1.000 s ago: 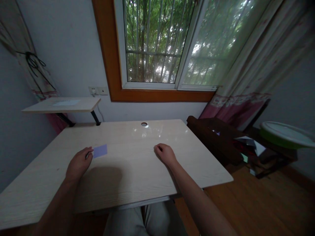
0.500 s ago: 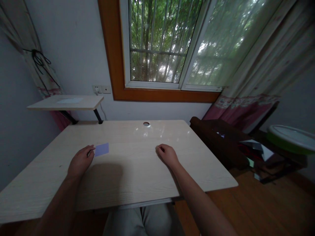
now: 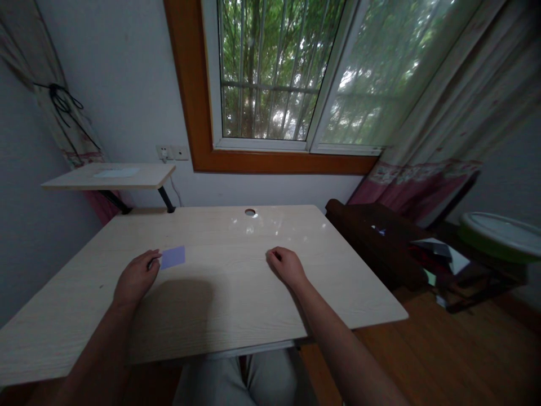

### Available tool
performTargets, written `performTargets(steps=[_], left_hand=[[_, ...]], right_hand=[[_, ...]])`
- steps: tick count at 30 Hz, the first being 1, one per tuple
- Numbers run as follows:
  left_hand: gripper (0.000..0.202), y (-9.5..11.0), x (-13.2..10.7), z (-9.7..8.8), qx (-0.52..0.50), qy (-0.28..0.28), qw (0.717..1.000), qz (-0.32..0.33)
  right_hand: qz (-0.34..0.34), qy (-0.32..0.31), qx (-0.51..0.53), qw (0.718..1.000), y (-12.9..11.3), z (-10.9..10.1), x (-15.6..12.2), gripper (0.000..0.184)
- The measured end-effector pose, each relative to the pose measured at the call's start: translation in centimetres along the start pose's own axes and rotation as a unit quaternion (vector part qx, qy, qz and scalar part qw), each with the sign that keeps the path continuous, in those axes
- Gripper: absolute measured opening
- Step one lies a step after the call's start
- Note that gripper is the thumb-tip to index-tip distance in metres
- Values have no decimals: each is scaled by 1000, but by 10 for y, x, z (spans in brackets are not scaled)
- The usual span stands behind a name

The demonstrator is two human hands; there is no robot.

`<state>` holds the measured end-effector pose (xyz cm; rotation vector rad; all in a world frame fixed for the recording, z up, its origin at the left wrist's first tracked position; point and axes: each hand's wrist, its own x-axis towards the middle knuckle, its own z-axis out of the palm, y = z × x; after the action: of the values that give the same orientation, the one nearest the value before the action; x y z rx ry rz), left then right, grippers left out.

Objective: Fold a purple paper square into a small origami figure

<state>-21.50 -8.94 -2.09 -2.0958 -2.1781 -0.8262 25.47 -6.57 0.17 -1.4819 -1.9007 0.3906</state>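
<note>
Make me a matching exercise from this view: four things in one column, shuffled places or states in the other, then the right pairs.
1. Left hand
2. Right hand
3. Paper square
4. Round hole

A. Loosely curled, well away from any paper
B. Near the far edge of the desk
C. Beside the purple piece
D. Purple, lying flat

Pairs: 1-C, 2-A, 3-D, 4-B

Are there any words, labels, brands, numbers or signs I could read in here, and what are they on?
None can be read.
Purple paper beside the left hand: no writing visible.
Pale sheet on the raised shelf: too blurred to tell whether anything is printed.
Wall sockets: any markings are too small to read.
</note>
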Motion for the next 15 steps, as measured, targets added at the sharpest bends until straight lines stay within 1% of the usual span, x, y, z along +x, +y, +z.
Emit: performTargets(steps=[4,9,15], left_hand=[[41,1,0,-1,5,-2,1000,-2],[42,-2,1,1,11,4,1000,7],[42,-4,1,2,15,-1,1000,2]], right_hand=[[-2,-3,2,1000,1,1,0,24],[-5,-1,2,1000,1,1,0,26],[-8,2,1,1000,2,1,-1,26]])
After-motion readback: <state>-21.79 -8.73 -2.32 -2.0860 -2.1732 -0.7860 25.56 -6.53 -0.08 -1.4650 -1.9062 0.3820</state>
